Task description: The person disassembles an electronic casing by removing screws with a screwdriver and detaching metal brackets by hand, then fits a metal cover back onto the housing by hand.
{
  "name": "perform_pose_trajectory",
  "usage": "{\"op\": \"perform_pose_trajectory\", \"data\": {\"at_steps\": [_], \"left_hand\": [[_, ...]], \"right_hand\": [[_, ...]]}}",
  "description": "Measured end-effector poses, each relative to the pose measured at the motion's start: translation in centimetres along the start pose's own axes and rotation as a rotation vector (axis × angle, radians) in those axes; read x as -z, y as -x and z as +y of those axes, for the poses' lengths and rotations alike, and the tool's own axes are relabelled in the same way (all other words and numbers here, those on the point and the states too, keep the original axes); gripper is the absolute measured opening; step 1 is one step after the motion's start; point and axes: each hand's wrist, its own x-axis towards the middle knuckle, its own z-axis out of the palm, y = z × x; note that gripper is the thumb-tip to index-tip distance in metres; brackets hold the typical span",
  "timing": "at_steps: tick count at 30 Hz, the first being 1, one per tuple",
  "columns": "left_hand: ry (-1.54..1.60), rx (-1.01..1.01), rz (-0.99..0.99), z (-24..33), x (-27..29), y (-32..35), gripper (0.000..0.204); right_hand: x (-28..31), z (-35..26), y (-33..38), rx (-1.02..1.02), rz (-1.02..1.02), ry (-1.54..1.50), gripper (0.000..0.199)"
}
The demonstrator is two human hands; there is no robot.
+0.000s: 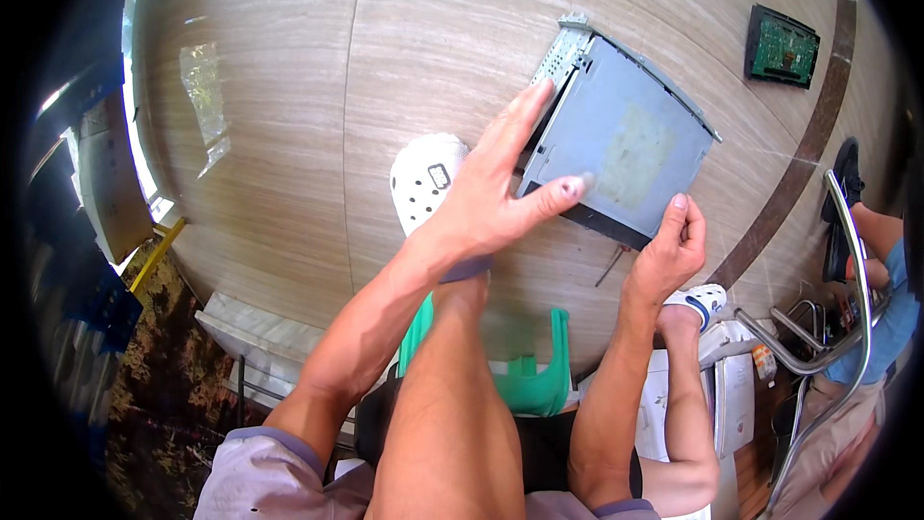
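Note:
A flat grey metal electronics case, with a perforated side bracket and a dark lower edge, is tilted in front of me. A pale, worn patch marks its top panel. My left hand lies along its left side, fingers stretched beside the bracket and thumb apart over the panel near the lower left corner. At the lower right corner, my right hand grips the case, thumb on top and fingers curled at the edge. What those fingers touch underneath is hidden. Below the case, a thin dark rod shows on the floor, its far end covered.
A black-framed green circuit board lies on the tiled floor, upper right. A green plastic stool stands beneath me. My white clogs flank the work. Another person's leg and a metal-framed chair are right.

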Motion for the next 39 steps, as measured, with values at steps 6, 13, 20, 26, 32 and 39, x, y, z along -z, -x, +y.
{"op": "perform_pose_trajectory", "data": {"at_steps": [6, 13, 20, 26, 32, 39], "left_hand": [[-0.126, -0.177, 0.034, -1.6, -0.4, -0.5, 0.107], [-0.294, -0.308, 0.086, -3.0, -0.8, -0.7, 0.103], [-0.248, -0.358, 0.164, -3.3, -1.7, -0.7, 0.080], [-0.140, -0.211, 0.219, -2.8, -2.0, -0.7, 0.067], [-0.118, -0.168, 0.282, -1.9, -3.0, -0.3, 0.062], [-0.121, -0.138, 0.376, -1.5, -3.9, -1.1, 0.062]], "right_hand": [[-1.2, 0.5, 0.1, -0.072, -0.093, -0.405, 0.032], [-1.5, 0.8, -0.1, -0.127, -0.076, -0.385, 0.034], [-1.9, 0.0, 0.9, 0.008, -0.158, -0.277, 0.053], [-1.9, -1.0, 0.4, 0.076, -0.207, -0.147, 0.065], [-0.6, -5.0, -3.2, 0.524, -0.139, 0.460, 0.053], [-4.9, -11.0, -10.0, 0.729, -0.539, 0.524, 0.058]]}}
